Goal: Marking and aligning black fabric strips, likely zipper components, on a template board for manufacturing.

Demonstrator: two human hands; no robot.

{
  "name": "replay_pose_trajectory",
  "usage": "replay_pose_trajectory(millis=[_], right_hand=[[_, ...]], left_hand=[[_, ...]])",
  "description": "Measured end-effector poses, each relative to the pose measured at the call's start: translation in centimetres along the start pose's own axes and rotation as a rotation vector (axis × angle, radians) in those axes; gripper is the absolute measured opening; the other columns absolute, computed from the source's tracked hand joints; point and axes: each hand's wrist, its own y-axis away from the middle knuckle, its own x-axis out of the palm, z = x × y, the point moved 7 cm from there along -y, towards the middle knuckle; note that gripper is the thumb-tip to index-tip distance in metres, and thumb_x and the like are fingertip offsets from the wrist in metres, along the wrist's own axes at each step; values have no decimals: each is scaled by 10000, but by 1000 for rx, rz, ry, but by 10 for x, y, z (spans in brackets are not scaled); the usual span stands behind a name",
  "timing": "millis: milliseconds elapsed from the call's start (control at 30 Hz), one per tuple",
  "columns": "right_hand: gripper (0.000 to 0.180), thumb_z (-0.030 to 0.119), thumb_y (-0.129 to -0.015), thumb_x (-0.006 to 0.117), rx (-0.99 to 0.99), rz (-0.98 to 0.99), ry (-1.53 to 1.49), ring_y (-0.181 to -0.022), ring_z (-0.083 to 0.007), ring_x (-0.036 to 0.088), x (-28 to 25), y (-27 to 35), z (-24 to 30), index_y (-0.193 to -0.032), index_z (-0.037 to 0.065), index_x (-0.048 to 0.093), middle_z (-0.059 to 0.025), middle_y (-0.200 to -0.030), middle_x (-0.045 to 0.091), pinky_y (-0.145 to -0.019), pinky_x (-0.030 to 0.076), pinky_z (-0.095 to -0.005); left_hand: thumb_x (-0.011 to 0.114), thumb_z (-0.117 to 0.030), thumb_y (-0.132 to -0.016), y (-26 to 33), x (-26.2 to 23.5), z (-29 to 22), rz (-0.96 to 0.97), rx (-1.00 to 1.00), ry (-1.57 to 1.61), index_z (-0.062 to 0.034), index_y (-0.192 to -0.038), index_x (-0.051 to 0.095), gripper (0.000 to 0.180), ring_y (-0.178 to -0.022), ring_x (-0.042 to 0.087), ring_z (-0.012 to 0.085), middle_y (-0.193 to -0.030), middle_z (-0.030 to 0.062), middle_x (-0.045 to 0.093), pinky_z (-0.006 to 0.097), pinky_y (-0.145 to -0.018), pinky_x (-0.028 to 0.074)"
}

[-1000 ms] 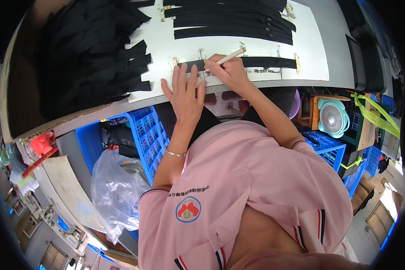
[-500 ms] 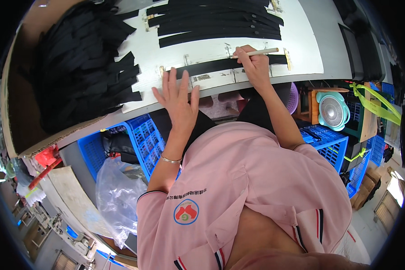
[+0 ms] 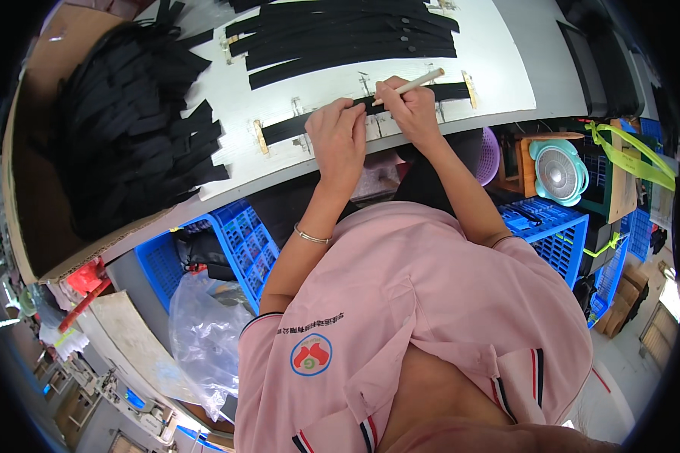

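Note:
A black fabric strip (image 3: 283, 128) lies flat across the white board (image 3: 506, 72) on the table, its ends near two tan pieces of tape. My right hand (image 3: 414, 117) is closed around a slim white pencil (image 3: 423, 79), its tip down at the middle of the strip. Just left of that tip, my left hand (image 3: 338, 143) has its fingers drawn together and bent down onto the strip; what the fingertips do exactly is partly hidden. Pen-like dark marks show on the board along the strip. Beyond it, several black strips (image 3: 340, 41) lie side by side, some carrying small dark round spots.
To the left stands a cardboard box (image 3: 23, 189) heaped with black strips (image 3: 128, 128). Under the table edge are blue plastic crates (image 3: 242, 234), a clear plastic bag (image 3: 204, 332), a purple basket (image 3: 489, 158) and a teal fan (image 3: 559, 172). A dark flat panel (image 3: 585, 75) is at the right.
My left hand has moved right along the strip, from spread fingers to fingers drawn together beside the pencil. My right hand has shifted slightly left, and the pencil tilts more steeply.

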Motion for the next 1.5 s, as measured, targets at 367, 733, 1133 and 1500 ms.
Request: replay_pose_trajectory(millis=[367, 733, 1133, 1500], right_hand=[[274, 225, -985, 645, -99, 33, 100, -491, -132, 559, 5, 1, -3, -800, 30, 698, -66, -581, 601, -495, 426, -298], [265, 166, -1019, 616, 143, -234, -146, -689, -40, 518, -94, -1, -21, -860, -14, 728, 2, -782, 660, -642, 408, -197], [252, 169, -1031, 615, 127, -182, -107, -684, -42, 535, -101, -1, -53, -896, -11, 727, 6, -760, 652, -609, 413, -211], [279, 249, -1020, 634, 65, -170, 31, -598, -84, 528, -98, -4, -48, -894, 14, 716, -33, -652, 615, -561, 436, -278]], left_hand=[[766, -104, -854, 1, 2, 0, -8, 11, -19, -83, -982, 753, 130, -1019, 627, 247, -1074, 45, 701, 384, -924, 423], [762, -84, -860, 2, 1, -2, -3, 13, -46, -88, -995, 759, 135, -1043, 618, 248, -1090, 41, 703, 383, -934, 421], [755, -98, -856, -20, 53, -49, 113, 61, 143, -74, -997, 751, 144, -1053, 623, 267, -1095, 61, 707, 395, -955, 428], [790, -125, -814, -32, 87, -56, 145, 36, 200, -83, -964, 762, 158, -1067, 613, 271, -1087, 58, 712, 397, -977, 420]])
